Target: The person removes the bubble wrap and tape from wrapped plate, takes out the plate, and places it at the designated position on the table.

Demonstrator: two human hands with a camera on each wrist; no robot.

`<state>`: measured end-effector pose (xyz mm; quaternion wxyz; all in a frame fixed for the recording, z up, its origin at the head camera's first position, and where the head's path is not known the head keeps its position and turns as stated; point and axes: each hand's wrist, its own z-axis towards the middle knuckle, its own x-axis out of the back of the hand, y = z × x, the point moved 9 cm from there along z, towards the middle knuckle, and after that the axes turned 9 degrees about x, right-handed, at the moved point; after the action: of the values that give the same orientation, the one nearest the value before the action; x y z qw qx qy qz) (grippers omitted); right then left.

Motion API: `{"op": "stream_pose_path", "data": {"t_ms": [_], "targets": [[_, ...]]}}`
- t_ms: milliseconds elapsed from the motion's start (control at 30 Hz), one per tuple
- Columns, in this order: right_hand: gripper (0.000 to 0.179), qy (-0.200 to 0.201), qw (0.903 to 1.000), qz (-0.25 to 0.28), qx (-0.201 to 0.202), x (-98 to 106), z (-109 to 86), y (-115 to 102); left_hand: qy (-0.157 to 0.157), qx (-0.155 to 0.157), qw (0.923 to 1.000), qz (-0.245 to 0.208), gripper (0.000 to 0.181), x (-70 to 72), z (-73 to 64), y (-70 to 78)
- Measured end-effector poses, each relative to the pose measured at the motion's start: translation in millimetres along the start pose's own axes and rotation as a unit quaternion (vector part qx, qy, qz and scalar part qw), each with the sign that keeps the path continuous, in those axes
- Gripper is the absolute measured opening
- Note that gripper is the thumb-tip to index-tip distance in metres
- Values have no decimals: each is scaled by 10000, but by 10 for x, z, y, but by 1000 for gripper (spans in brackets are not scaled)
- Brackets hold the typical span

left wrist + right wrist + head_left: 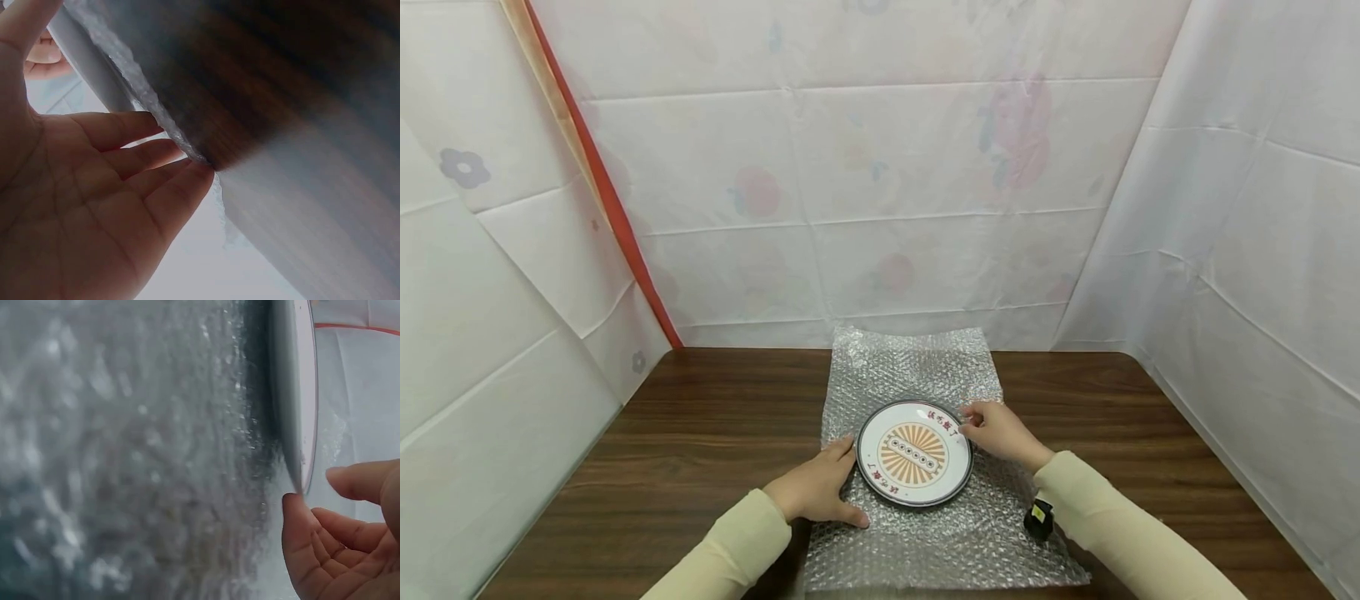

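Observation:
A round white plate (914,454) with a dark rim, an orange sunburst centre and red characters lies face up on a sheet of bubble wrap (910,367). My left hand (822,487) rests at the plate's left side, thumb and fingers spread. In the left wrist view, its straight fingertips meet the bubble wrap's edge. At the upper right rim is my right hand (1002,433). The right wrist view has its index fingertip at the edge of the plate (297,394), fingers partly bent and the thumb apart from the rim.
The bubble wrap lies on a dark wooden table (722,417). A black object with a yellow-green mark (1038,518) sits by my right wrist. White flower-printed sheets (865,183) enclose the table at the back and both sides, with a red strip (602,175) at left.

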<state>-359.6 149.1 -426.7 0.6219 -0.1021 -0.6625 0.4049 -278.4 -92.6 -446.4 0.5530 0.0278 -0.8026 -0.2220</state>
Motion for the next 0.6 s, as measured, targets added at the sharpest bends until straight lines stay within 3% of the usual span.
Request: {"op": "stream_pose_path", "data": {"t_ms": [300, 600], "targets": [[12, 67, 9980, 459, -429, -96, -29, 122, -38, 19, 10000, 24, 111, -2, 0, 0], [9, 59, 9956, 630, -697, -136, -48, 164, -10, 5, 10000, 18, 112, 10, 6, 11]]}}
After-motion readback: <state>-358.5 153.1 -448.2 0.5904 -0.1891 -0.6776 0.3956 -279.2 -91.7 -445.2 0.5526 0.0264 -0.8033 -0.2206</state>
